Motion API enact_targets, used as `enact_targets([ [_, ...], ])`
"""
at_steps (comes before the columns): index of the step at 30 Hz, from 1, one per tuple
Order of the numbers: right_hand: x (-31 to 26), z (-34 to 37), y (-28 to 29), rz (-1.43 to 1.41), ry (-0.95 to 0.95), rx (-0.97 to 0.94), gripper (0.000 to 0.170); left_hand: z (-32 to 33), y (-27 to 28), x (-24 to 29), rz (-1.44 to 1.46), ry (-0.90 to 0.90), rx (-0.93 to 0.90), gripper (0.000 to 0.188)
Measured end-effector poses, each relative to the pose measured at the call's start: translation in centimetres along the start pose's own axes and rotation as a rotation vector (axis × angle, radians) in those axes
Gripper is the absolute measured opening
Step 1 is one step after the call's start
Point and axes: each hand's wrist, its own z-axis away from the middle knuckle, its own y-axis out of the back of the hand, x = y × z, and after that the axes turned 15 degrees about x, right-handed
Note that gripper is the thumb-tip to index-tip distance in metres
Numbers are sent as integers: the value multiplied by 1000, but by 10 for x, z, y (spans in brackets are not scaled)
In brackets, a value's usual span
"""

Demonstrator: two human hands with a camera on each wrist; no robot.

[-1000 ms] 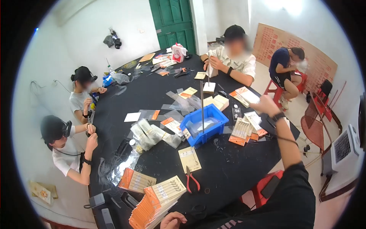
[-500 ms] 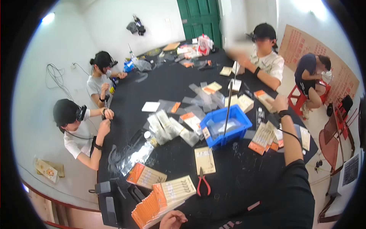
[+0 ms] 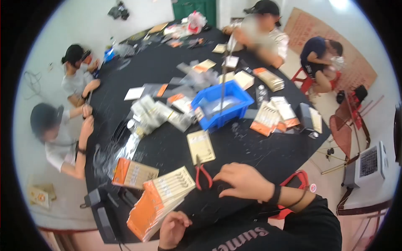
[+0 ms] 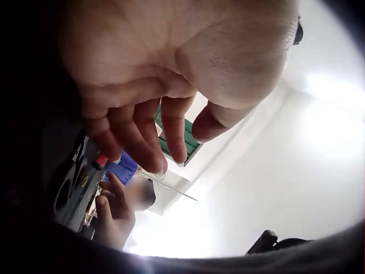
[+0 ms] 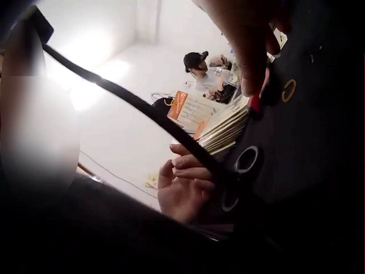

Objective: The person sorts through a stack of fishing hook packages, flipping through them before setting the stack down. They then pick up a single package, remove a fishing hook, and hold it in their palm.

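In the head view my right hand hovers over the black table just right of a pair of red-handled pliers. Its fingers reach toward the handles, thumb apart, holding nothing. The pliers' tips lie on a cream card. My left hand stays near my body with loosely bent fingers and an empty palm, as the left wrist view also shows. Beside it stands a fanned stack of orange-and-cream cards carrying small dark hooked pieces. The right wrist view shows scissors and a yellow rubber band on the table.
A blue bin holding clear plastic sits mid-table, with a thin upright rod at it. Plastic bag bundles lie to its left, more cards to its right. Other people sit round the far and left edges.
My right hand has come back from the cards at the table's right side to beside the pliers. The left hand stays near my body. The head view has shifted.
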Motion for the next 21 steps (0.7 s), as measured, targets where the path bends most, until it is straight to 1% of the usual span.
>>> enact_targets([
  [1,1,-2,-5,92,44,-93,34,2,1,-2,-8,-20,-1,29],
  [2,2,-1,-12,172,84,-120,30,1,1,0,-21,-47,2,29],
  [4,8,2,-24,160,88,-238,27,1,-7,7,0,-19,-52,27],
  [7,8,0,-20,146,122,-295,23,2,-2,7,29,16,-64,27],
  [8,9,-2,-13,57,45,-285,22,3,-2,6,36,22,-58,27],
  [10,8,-24,22,-116,-109,-273,19,4,-1,4,52,16,-45,27],
  [12,11,-50,67,-52,-271,-34,14,5,-2,4,72,9,-26,27],
  [14,66,-60,96,111,-244,344,16,6,-1,5,76,27,-49,26],
  [16,137,-71,127,73,-400,618,19,4,-3,7,79,37,-58,25],
  [18,207,-78,150,273,-468,741,20,5,-7,9,81,43,-44,25],
  [20,243,-87,165,410,-580,768,21,4,-5,6,98,60,-42,26],
  [21,262,-92,170,452,-591,769,22,4,-5,6,111,68,-35,25],
])
